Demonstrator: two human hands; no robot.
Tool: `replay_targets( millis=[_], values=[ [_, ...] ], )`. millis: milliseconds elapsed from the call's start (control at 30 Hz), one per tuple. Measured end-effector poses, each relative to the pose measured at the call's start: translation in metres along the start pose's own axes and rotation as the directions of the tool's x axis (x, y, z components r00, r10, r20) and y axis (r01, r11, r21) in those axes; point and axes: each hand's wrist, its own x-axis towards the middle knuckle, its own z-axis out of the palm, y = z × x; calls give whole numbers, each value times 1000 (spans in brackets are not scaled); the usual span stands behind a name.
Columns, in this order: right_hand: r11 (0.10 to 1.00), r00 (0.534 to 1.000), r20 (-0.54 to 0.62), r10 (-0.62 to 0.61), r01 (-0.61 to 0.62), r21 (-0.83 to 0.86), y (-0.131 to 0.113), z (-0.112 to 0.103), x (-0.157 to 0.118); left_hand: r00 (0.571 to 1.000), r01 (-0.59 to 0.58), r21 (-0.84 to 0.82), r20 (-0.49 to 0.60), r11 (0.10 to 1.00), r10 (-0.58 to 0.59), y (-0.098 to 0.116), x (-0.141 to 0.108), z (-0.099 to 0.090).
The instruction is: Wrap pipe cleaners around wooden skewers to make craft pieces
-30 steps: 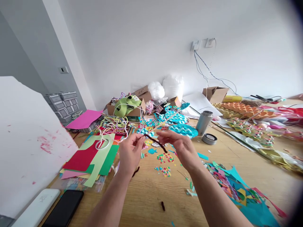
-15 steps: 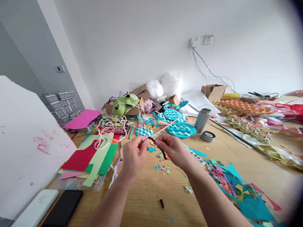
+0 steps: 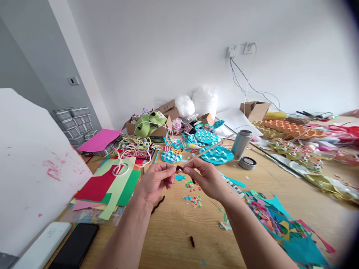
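Between my hands is a dark brown fuzzy strip [image 3: 180, 169], pinched at both sides. My left hand [image 3: 157, 180] is closed on its left end, with thumb and fingertips together. My right hand [image 3: 205, 178] is closed on the other side, and a dark end hangs below its fingers. A thin pale stick [image 3: 209, 148] slants up and right behind my right hand; whether it is held is unclear. Another dark strip [image 3: 158, 204] shows beside my left wrist. A short dark piece [image 3: 192, 241] lies on the table between my forearms.
Coloured paper sheets [image 3: 92, 186] and a black phone [image 3: 74, 246] lie left. Paper scraps [image 3: 291, 231] spread at right. Blue decorated discs [image 3: 215, 155], a metal flask [image 3: 241, 145] and its lid [image 3: 247, 162] stand beyond my hands. Small confetti [image 3: 195, 201] lies in the middle.
My left hand has turned, its fingers curling further under the strip. The strip's middle is now more bunched. A dark strip now shows by my left wrist, and the pale stick slants more steeply.
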Motion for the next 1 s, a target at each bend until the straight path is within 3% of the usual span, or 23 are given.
replay_targets(
  millis=[167,367,500,600,667,1000],
  values=[
    [992,999,37,9,-13,125,4,-3,3,993,-95,143,-61,985,105,0,-1,1],
    [962,994,30,106,-110,252,9,3,6,982,-159,271,-60,949,181,-4,1,7],
    [972,999,-6,49,-47,228,8,4,6,997,-73,132,-15,989,76,-6,3,3],
    [978,998,3,-66,64,200,5,-1,5,991,77,-81,116,994,-67,-6,4,0],
    [977,996,5,-90,88,192,4,-3,4,982,109,-126,170,986,-86,-6,4,-1],
    [999,998,51,-28,26,37,6,-6,3,992,-10,124,125,992,-6,-9,1,0]
  ],
)
